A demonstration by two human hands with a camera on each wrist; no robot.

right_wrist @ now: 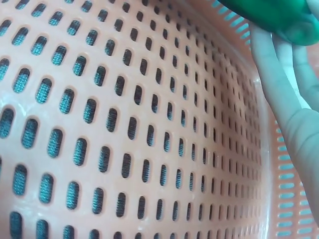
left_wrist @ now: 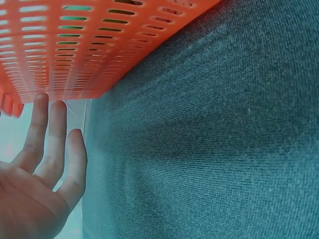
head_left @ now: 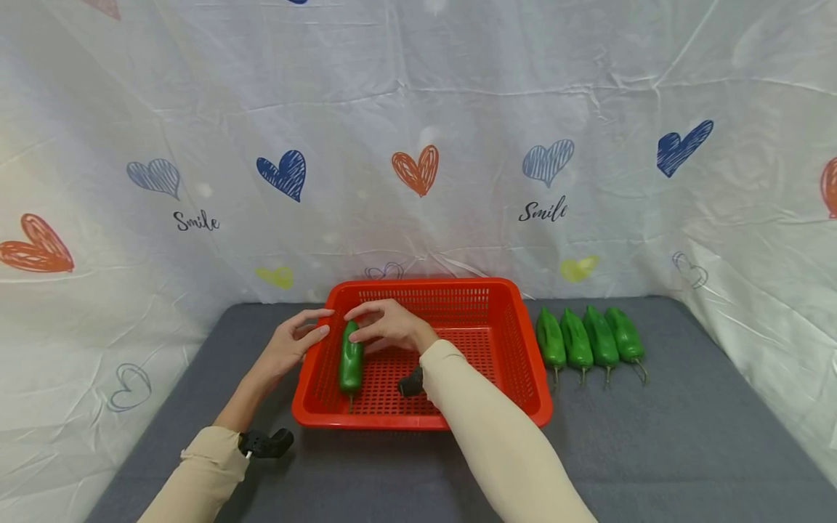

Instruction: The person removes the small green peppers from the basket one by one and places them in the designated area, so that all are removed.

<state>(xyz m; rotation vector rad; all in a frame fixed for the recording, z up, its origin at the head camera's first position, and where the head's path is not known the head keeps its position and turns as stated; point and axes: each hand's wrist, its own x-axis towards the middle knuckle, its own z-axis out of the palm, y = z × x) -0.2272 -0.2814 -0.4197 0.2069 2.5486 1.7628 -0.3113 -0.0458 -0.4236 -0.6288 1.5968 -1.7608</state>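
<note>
A long green pepper (head_left: 351,367) is upright in the head view inside the red plastic basket (head_left: 418,422), near its left wall, its thin stem toward me. My right hand (head_left: 392,325) reaches into the basket and grips the far end of the pepper between thumb and fingers. In the right wrist view the pepper (right_wrist: 271,17) shows at the top, with the fingers under it. My left hand (head_left: 292,343) is at the basket's left rim, fingers spread and fairly straight. The left wrist view shows this hand (left_wrist: 40,184) beside the slotted outer wall (left_wrist: 84,50), holding nothing.
Several green peppers (head_left: 603,345) lie in a row on the grey cloth (head_left: 654,436), right of the basket. Behind the table hangs a white curtain (head_left: 471,109) printed with hearts. A black wrist camera (head_left: 267,443) sits at the left sleeve.
</note>
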